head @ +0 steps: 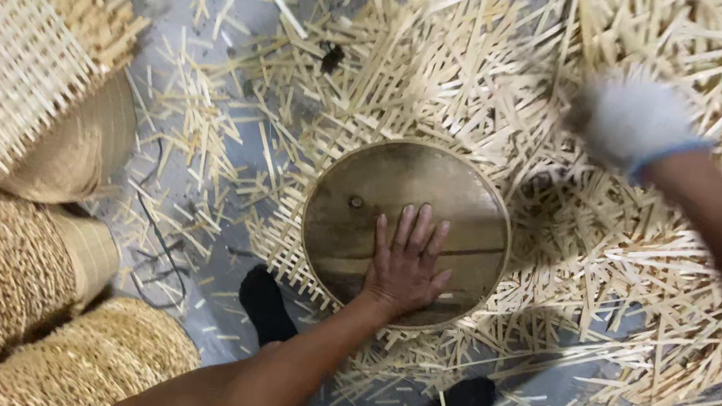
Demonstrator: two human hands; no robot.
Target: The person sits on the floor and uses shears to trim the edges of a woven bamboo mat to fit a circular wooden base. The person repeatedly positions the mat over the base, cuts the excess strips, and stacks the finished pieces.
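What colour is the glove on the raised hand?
The glove is white with a blue cuff, though blurred. The head view shows it.

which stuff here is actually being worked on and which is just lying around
In use:
- round wooden disc, pressed flat by the bare left hand
- woven mat of strips under the disc
- gloved right hand, blurred, above the loose strips

Lying about:
- woven baskets at left
- dark scrap on the floor

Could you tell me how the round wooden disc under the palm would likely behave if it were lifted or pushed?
The round wooden disc looks flat and solid, so it would probably stay stiff. Lying flat on the woven mat, it seems unlikely to roll or tip. The left hand presses on it, and its smooth face might slide over the bamboo strips.
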